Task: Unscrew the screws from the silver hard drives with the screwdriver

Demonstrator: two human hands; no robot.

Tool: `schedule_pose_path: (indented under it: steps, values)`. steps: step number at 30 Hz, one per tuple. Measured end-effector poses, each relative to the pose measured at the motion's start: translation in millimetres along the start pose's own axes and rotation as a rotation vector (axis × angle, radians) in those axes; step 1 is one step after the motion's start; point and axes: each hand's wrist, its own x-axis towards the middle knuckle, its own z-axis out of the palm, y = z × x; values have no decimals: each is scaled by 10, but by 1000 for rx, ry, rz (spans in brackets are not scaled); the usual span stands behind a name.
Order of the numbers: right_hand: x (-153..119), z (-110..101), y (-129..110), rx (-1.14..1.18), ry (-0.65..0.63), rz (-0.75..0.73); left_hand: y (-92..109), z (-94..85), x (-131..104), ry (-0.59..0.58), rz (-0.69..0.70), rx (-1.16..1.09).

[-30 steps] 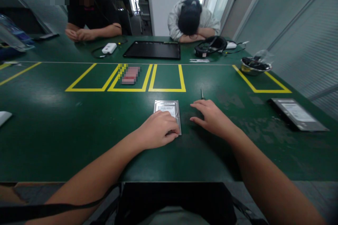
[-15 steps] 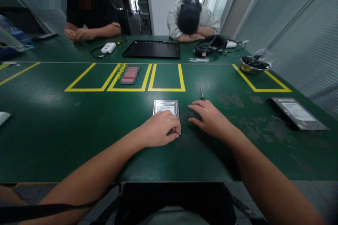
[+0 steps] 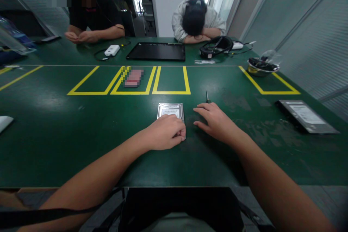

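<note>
A silver hard drive (image 3: 170, 109) with a white label lies flat on the green table (image 3: 89, 145), in front of me. My left hand (image 3: 167, 132) rests over its near part, fingers curled together; what they may pinch is hidden. To the right of the drive, my right hand (image 3: 213, 121) hovers low or rests on the table, its fingers spread and a gap between thumb and forefinger. A screwdriver (image 3: 208, 96) lies just beyond that hand, its metal shaft pointing away from me and its handle mostly hidden behind the fingers.
Another drive (image 3: 307, 116) lies at the right. Behind it stands a metal bowl (image 3: 262, 69) of dark items. Yellow tape outlines cross the table, one around a blurred red item (image 3: 133, 78). Farther back are a black panel (image 3: 156, 51), a headset (image 3: 217, 47) and two people.
Both my hands keep their places. The seated person at the back left has shifted their head and hands slightly.
</note>
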Motion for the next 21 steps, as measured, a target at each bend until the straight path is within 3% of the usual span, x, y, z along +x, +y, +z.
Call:
schedule_pose_path:
  steps: [13,21]
  values:
    - [-4,7,-1,-35,-4,-2,-39,-49,47,-110,82,77]
    - [-7,18,6,-38,12,-17,-16,-84,83,-103,173,236]
